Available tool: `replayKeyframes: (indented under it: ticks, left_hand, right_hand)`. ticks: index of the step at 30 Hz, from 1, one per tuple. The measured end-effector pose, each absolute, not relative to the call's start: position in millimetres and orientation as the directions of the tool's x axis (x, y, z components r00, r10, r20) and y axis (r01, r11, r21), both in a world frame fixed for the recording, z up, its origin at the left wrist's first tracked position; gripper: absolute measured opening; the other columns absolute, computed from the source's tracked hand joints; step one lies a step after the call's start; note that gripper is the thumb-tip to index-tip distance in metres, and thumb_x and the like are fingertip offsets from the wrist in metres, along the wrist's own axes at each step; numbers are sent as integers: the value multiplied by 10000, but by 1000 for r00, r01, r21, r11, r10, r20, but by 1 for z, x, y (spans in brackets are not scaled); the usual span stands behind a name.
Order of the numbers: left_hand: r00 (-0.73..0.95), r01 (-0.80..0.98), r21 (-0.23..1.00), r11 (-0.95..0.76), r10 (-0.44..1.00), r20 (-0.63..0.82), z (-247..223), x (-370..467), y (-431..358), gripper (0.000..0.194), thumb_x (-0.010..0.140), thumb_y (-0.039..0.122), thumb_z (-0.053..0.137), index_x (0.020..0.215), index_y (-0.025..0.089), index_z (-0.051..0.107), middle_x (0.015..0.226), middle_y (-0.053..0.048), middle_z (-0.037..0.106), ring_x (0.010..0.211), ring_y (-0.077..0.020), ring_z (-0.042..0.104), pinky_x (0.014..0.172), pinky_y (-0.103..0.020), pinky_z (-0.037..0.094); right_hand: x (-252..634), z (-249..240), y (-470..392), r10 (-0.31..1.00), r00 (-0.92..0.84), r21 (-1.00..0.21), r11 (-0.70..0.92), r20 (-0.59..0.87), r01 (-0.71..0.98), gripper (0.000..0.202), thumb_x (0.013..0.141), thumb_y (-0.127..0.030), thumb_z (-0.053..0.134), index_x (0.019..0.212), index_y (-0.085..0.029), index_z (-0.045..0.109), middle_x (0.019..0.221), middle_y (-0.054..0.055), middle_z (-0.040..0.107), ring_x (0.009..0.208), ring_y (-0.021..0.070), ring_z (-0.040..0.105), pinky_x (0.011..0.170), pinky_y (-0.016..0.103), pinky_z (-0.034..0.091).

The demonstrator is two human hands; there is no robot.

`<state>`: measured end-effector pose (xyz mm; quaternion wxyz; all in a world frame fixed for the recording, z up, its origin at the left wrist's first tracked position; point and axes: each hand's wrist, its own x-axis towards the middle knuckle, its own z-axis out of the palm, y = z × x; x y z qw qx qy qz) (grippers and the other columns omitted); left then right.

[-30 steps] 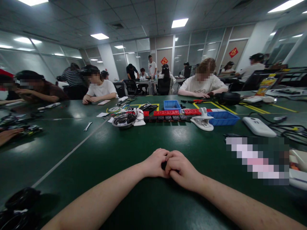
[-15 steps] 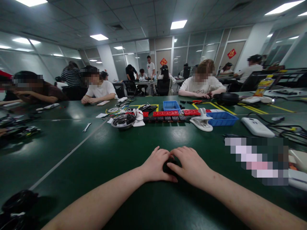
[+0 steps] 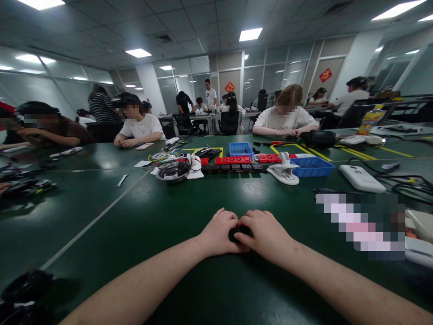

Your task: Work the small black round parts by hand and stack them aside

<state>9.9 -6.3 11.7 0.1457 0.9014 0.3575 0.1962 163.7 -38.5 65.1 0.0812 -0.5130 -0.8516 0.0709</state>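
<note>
My left hand [image 3: 219, 231] and my right hand [image 3: 264, 232] meet low over the green table [image 3: 162, 216], right in front of me. Their fingers curl around a small black object [image 3: 242, 231], which shows only as a dark patch between the palms and fingertips. Its kind is hidden by the fingers. The right thumb presses on its near side, while the left thumb lies below it, close to the tabletop. Both hands touch at the fingertips.
Beyond my hands lie a red-and-black strip [image 3: 233, 163], a white clamp [image 3: 284, 171], a blue tray [image 3: 313, 166] and a metal bowl [image 3: 173, 172] of cables. A wrench [image 3: 122, 180] is at left, a white device [image 3: 361, 178] at right. Several people sit around.
The right hand has curled in more tightly, its thumb and fingers closer around the black object. My left hand has barely moved.
</note>
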Motion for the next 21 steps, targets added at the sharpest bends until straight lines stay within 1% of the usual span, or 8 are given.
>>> replayKeyframes:
  ticks: [4,6,8,11,14,16,19,21]
  left_hand:
    - [720,518,418,-747,644,259,15,8,-2,347,587,391,706,838,184,584,910,-26,544,899,-200,492,897,-360,361]
    - [752,475,434,-765,609,251,16,6,0,343,577,356,723,846,184,596,949,-33,536,925,-205,482,860,-329,387]
    - [776,441,447,-778,581,246,16,4,2,315,577,341,732,828,193,611,984,-31,521,954,-205,470,854,-315,391]
    - [791,423,455,-784,565,237,15,3,4,266,593,367,726,783,207,632,1020,-24,502,983,-208,457,854,-311,390]
    - [790,440,454,-775,574,216,13,3,5,269,582,364,736,776,202,644,1006,-28,507,977,-215,461,846,-315,395]
    - [790,450,446,-773,578,204,13,4,5,314,557,349,751,803,185,644,982,-38,515,962,-222,469,844,-323,398]
    - [799,451,427,-784,568,199,12,5,6,350,542,342,754,816,160,635,959,-47,518,937,-227,480,846,-334,398]
    - [801,447,422,-789,562,203,11,5,7,378,541,340,752,846,159,623,964,-46,518,937,-228,480,847,-336,397]
  right_hand:
    - [166,67,-38,875,-482,-281,476,54,833,218,746,-304,571,909,-164,612,867,70,604,824,208,539,744,342,372]
    - [169,70,-37,837,-546,-336,527,41,781,228,716,-249,592,927,-164,606,892,66,604,831,200,533,754,331,378]
    - [173,73,-37,764,-645,-384,606,34,697,237,688,-166,588,924,-174,609,909,53,606,844,188,523,751,309,381]
    - [175,73,-36,660,-750,-419,696,51,583,255,648,-53,550,845,-193,633,877,20,624,855,171,504,758,291,366]
    - [172,67,-37,630,-772,-420,726,90,544,223,630,-13,516,679,-194,637,777,-1,639,857,168,493,790,311,333]
    - [168,62,-38,618,-776,-418,743,129,523,224,627,-1,497,606,-190,617,706,-13,639,865,165,489,815,327,308]
    - [165,58,-40,592,-788,-430,763,169,482,253,625,17,467,585,-192,605,640,-27,632,855,154,491,848,342,282]
    - [165,59,-41,583,-791,-440,769,186,464,274,621,22,448,599,-199,608,633,-31,628,841,150,495,883,354,266]
